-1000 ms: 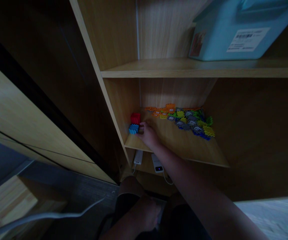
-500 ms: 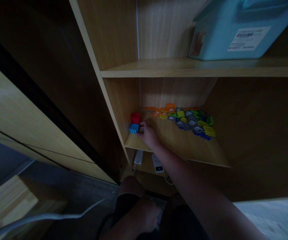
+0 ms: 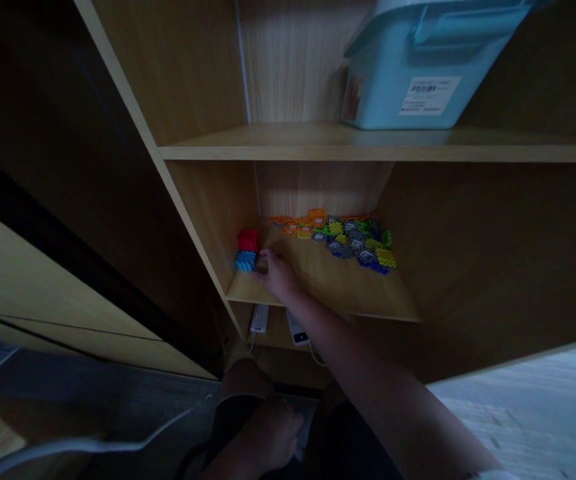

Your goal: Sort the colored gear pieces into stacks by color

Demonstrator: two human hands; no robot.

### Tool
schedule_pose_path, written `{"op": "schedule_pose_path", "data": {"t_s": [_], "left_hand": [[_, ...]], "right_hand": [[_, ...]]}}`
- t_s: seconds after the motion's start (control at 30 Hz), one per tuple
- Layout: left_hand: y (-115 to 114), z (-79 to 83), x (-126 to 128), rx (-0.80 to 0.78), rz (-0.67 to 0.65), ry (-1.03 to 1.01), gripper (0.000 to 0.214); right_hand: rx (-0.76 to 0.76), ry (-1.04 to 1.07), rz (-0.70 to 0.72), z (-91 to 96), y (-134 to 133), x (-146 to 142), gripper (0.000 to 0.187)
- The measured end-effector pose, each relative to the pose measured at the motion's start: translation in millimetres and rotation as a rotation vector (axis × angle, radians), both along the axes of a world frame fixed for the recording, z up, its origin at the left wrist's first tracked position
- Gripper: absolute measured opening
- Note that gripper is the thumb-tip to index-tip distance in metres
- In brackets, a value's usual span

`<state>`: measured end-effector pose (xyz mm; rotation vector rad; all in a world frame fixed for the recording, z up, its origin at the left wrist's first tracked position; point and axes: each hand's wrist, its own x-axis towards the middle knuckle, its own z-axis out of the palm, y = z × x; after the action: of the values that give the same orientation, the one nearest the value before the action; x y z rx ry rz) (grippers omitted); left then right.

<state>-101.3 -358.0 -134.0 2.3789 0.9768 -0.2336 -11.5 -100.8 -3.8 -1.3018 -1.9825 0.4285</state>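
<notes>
My right hand (image 3: 277,273) reaches into the lower shelf (image 3: 328,293) of a wooden cabinet and its fingertips touch a small blue toothed block (image 3: 245,261). A red block (image 3: 248,240) stands just behind the blue one, against the cabinet's left wall. A heap of several coloured flat toothed pieces (image 3: 348,239) lies at the back of the same shelf, to the right of my hand. My left hand (image 3: 273,437) rests low by my knee, fingers curled; whether it holds anything is hidden in the dark.
A light blue lidded box (image 3: 408,73) with a white label stands on the upper shelf (image 3: 368,143). Below the lower shelf lie a white power strip (image 3: 259,318) and a white power bank (image 3: 297,329) with a cable. A dark cabinet door stands at the left.
The view has shifted, so the shelf sits further left and slightly lower in the picture. My right hand stays at the blue block; my left hand stays by my knee.
</notes>
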Motion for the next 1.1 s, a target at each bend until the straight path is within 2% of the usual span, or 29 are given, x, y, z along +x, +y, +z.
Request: {"op": "schedule_pose_path", "data": {"t_s": [0.1, 0.23, 0.3, 0.47, 0.63, 0.8, 0.93, 1.0, 1.1], "left_hand": [[1, 4.6, 1, 0.005, 0.025, 0.100, 0.016], [0, 7.3, 2, -0.041, 0.059, 0.106, 0.020], [0, 5.3, 2, -0.043, 0.067, 0.110, 0.021], [-2, 1.8, 4, -0.014, 0.042, 0.104, 0.018], [3, 14.6, 11, 0.008, 0.027, 0.017, 0.011], [10, 37.9, 16, 0.038, 0.034, -0.061, 0.007], [19, 71.9, 22, 0.119, 0.060, -0.134, 0.014], [28, 92.1, 25, 0.187, 0.071, -0.171, 0.014], [52, 116.7, 32, 0.322, 0.094, -0.340, 0.019]], "right_hand": [[0.085, -0.143, 0.036, 5.4, -7, 19, 0.044], [0.161, -0.318, 0.017, 15.1, -12, 65, 0.027], [0.178, -0.382, -0.048, 18.6, -10, 93, 0.026], [0.208, -0.467, -0.312, 18.8, -2, 157, 0.044], [0.165, -0.487, -0.482, 12.5, 4, 185, 0.037], [0.128, -0.464, -0.523, 8.5, 7, 189, 0.030], [0.168, -0.410, -0.494, 6.9, 10, 192, 0.024], [0.196, -0.363, -0.429, 5.8, 11, 193, 0.025], [0.225, -0.330, -0.246, 4.7, 11, 193, 0.026]]}}
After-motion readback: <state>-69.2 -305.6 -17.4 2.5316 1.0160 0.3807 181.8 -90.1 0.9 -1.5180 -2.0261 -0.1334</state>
